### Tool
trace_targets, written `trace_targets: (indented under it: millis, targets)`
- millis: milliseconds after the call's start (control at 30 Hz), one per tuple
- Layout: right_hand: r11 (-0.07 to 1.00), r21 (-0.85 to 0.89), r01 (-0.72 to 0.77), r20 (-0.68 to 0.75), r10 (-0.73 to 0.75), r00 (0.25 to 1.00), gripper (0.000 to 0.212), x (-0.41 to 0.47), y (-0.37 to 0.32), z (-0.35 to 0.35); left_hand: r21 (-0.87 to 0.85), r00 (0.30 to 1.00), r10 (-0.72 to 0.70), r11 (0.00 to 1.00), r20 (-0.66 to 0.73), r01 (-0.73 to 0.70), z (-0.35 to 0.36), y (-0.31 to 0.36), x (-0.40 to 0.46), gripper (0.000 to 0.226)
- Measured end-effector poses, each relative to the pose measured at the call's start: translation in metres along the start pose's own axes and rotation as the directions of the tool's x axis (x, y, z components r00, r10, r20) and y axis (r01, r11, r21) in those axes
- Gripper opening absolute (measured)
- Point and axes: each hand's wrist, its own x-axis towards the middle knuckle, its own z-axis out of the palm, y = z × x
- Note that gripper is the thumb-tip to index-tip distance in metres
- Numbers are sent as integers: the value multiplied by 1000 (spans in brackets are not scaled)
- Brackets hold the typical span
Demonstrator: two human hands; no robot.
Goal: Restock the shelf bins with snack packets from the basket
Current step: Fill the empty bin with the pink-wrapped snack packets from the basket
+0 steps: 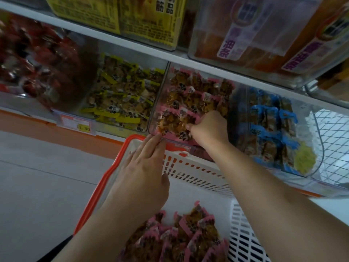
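A white basket with a red rim sits below the shelf and holds a heap of pink-edged snack packets at its near end. On the shelf a clear bin is filled with the same pink packets. My right hand reaches into this bin and pinches a pink packet at the front. My left hand has straight fingers whose tips touch the bin's front lower corner, beside that packet.
A bin of yellow packets stands left of the pink bin, with red packets further left. Blue packets fill the bin on the right. An upper shelf with more bins overhangs. A price tag hangs on the shelf edge.
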Motion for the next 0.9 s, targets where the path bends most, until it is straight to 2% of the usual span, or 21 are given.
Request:
trace_targets:
  millis: [200, 300, 367, 433, 500, 567, 600, 667, 700, 767, 900]
  targets:
    - [994, -99, 54, -8, -55, 998, 29, -5, -3, 1, -16, 999, 30, 999, -12, -30, 3, -2, 1, 85]
    - [997, -31, 66, -16, -66, 998, 28, -16, -3, -9, -89, 997, 30, 995, -74, -36, -4, 2, 0, 74]
    - [994, 27, 102, -34, -101, 994, 17, -34, -4, -23, -109, 987, 4, 994, -160, -22, -14, 1, 0, 57]
    - [975, 111, 191, -65, -185, 981, 7, -62, -4, -36, -138, 968, -49, 990, -247, 15, -26, -4, 0, 42]
    - [940, 176, 293, -48, -289, 956, 10, -97, 1, -38, -161, 945, -130, 983, -301, 84, -35, -11, -1, 38]
    - [931, 177, 321, 91, -340, 936, 12, -126, 14, -23, -168, 933, -244, 964, -265, 204, -38, -23, -5, 47]
    - [944, 133, 301, 212, -324, 922, 10, -139, 21, -11, -164, 931, -305, 947, -202, 275, -38, -28, -7, 50]
    - [970, -37, 241, 477, -195, 857, 7, -157, 37, 22, -142, 922, -383, 917, -57, 372, -36, -36, -10, 39]
    - [970, -105, 218, 567, -122, 814, 12, -163, 47, 41, -131, 919, -395, 911, -1, 391, -34, -40, -12, 29]
    - [966, -158, 206, 633, -61, 772, 22, -173, 66, 83, -86, 920, -388, 916, 47, 391, -30, -46, -14, 17]
    - [954, -183, 236, 601, -82, 795, 23, -178, 85, 141, -54, 937, -349, 936, 8, 349, -29, -50, -15, 14]
